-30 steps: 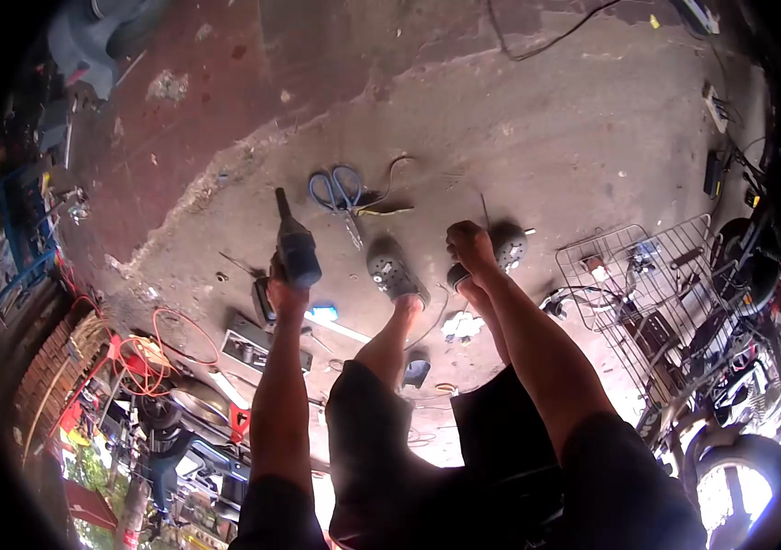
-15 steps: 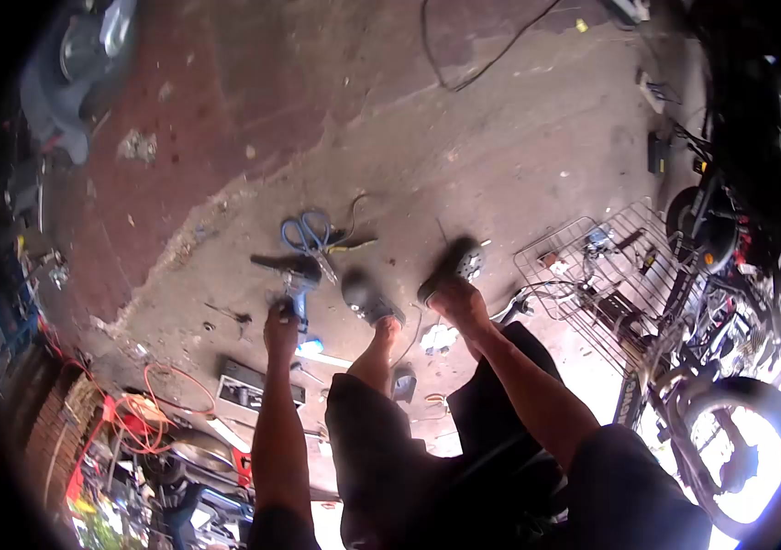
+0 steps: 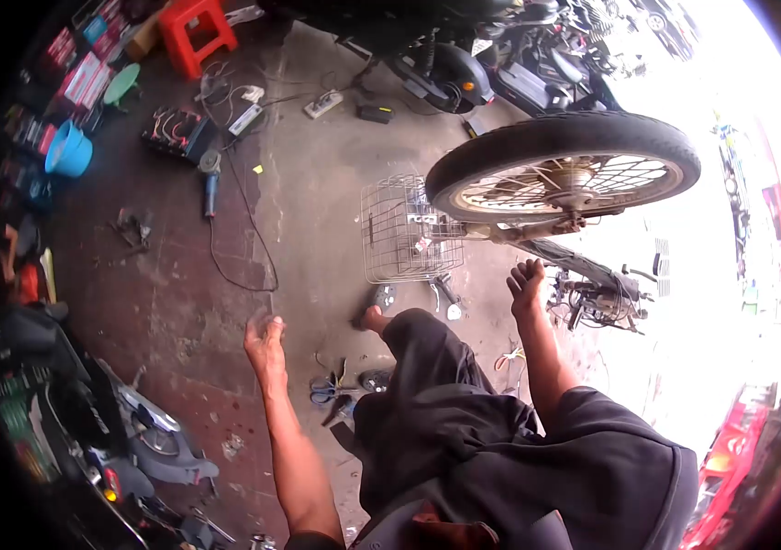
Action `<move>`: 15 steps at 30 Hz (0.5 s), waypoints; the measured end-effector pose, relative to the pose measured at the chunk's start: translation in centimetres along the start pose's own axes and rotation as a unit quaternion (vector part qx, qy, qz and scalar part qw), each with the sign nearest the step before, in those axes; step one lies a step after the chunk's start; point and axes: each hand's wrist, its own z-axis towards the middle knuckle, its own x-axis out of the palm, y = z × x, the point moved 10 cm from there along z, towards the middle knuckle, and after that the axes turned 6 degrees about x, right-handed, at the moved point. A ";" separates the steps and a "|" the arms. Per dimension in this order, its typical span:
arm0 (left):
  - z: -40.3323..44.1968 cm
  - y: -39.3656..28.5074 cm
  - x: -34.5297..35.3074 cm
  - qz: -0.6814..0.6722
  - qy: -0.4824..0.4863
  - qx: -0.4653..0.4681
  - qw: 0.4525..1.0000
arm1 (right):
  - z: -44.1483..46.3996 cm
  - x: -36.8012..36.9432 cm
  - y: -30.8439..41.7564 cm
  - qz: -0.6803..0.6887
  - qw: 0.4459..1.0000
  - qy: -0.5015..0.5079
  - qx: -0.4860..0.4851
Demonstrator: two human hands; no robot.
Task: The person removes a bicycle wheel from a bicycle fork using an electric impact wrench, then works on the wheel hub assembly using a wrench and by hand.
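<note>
left hand (image 3: 266, 348): loosely open, nothing visible in it, near black cord (image 3: 242, 287) | right hand (image 3: 528, 284): fingers part-curled, contents unclear, near spoked wheel (image 3: 546, 136) | wire basket (image 3: 379, 240): on floor (image 3: 317, 220)

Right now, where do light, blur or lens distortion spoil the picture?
In the head view, glare washes out the ground to the right of the raised wheel; the left hand's fingers look smeared; the wide lens bends the edges, with black corners. In that view the dark clothing shows little detail.
</note>
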 end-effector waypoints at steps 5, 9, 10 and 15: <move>3.7 -16.6 17.8 -0.018 0.187 0.108 0.976 | -0.4 -0.3 8.7 0.165 0.972 -0.135 -0.096; 2.2 -24.7 30.7 0.006 0.354 0.152 0.923 | 0.0 1.1 13.1 0.229 0.944 -0.152 -0.182; 1.8 -25.9 33.4 0.006 0.388 0.144 0.910 | -0.3 2.2 14.4 0.228 0.943 -0.134 -0.201; -0.4 -27.7 43.4 0.109 0.604 0.130 0.779 | -2.0 5.3 15.0 0.277 0.936 -0.119 -0.183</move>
